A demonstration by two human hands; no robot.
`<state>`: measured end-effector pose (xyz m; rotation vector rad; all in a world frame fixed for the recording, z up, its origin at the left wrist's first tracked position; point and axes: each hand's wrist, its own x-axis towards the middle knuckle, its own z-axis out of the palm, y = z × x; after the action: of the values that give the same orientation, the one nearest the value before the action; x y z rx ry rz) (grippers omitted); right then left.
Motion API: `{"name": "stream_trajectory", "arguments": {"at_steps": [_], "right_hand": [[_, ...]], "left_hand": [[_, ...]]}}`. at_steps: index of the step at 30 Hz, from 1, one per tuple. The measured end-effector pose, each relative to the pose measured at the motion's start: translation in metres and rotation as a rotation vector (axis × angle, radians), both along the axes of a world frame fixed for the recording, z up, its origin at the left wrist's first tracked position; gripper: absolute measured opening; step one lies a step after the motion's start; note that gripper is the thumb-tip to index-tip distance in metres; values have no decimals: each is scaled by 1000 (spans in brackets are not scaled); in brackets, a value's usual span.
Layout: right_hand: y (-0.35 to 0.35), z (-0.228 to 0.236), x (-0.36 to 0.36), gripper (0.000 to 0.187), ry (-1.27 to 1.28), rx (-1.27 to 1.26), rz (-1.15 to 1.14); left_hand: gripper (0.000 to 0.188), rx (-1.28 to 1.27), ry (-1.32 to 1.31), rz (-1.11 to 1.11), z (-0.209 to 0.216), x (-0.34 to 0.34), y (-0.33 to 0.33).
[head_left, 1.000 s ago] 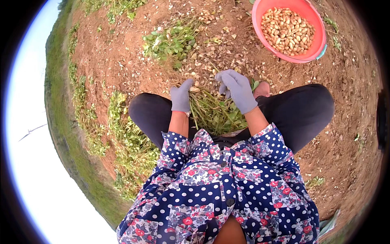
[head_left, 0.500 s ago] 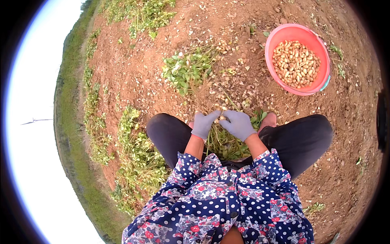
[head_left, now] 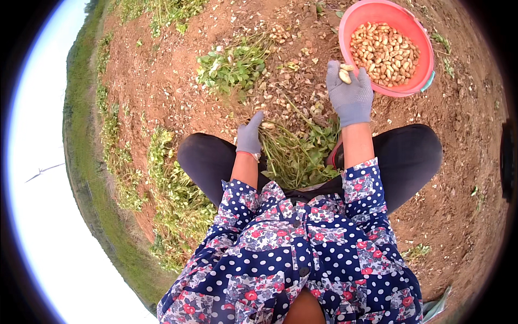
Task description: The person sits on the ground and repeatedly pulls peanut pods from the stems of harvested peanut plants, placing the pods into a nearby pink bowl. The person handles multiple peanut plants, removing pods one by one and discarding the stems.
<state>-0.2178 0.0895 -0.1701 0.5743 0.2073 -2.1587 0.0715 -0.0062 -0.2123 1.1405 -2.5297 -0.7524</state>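
Note:
My right hand [head_left: 350, 101], in a grey knit glove, is closed on several pale peanuts [head_left: 345, 75] at the left side of the pink bucket [head_left: 349, 24]. In the bucket lies a heap of unshelled peanuts [head_left: 386, 54]. My left hand [head_left: 249, 135], gloved alike, is closed around the stem end of a peanut plant [head_left: 302, 154] that lies between my bent legs. One peanut [head_left: 267, 125] shows beside its fingers. The plant's green leaves spread toward my right foot.
Another leafy peanut plant [head_left: 232, 67] lies ahead on reddish soil strewn with dry leaves. To the left is a row of pulled plants [head_left: 181, 200]. A teal handle piece [head_left: 428, 81] sits on the bucket's right rim.
My hands have parted. The right has moved forward and right to the bucket with peanuts; the left has shifted slightly forward and left. The view has shifted a little.

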Motion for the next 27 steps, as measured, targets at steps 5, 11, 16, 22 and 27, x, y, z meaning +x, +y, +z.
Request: {"name": "stream_trajectory", "arguments": {"at_steps": [5, 11, 16, 22, 27], "right_hand": [[3, -10, 7, 44, 245, 233, 10], [12, -35, 123, 35, 1710, 741, 594], [8, -31, 139, 38, 2033, 833, 876], [5, -47, 113, 43, 1828, 595, 1198], [16, -25, 124, 27, 1001, 115, 1137]], "left_hand": [[35, 148, 94, 89, -2, -5, 2], [52, 756, 400, 508, 15, -25, 5], [29, 601, 95, 499, -7, -17, 2], [69, 537, 57, 591, 4, -33, 8], [67, 475, 175, 697, 1, -33, 8]]}}
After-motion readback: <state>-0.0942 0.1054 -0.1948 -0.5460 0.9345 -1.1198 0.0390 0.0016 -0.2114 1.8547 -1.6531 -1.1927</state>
